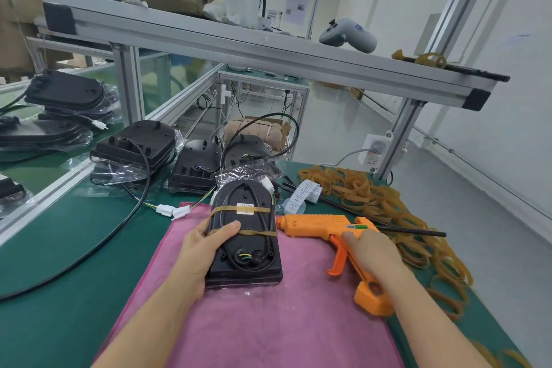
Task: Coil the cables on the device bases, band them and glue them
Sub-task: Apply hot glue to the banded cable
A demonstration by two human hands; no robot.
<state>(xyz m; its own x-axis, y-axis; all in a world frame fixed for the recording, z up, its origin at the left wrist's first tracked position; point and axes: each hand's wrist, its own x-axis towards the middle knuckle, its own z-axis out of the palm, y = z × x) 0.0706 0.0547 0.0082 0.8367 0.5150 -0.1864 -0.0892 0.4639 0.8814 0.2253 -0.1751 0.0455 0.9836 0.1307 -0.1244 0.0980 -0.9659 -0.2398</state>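
**Banded base held on the pink cloth, glue gun under the other hand**

The left hand (206, 243) grips the black base (245, 236) by its left edge, thumb across the top. The base lies on the pink cloth (254, 323), its cable (263, 218) coiled under two rubber bands (257, 232). The right hand (370, 251) curls around the orange glue gun (325, 225), which lies just right of the base. Loose bands (373, 197) are heaped on the green table (59, 293).

Single head-worn wide-angle cam, looking fwd and down, close over the green surface (74, 293); shelf rail (239, 51) at 12 o'clock, floor toward 2.
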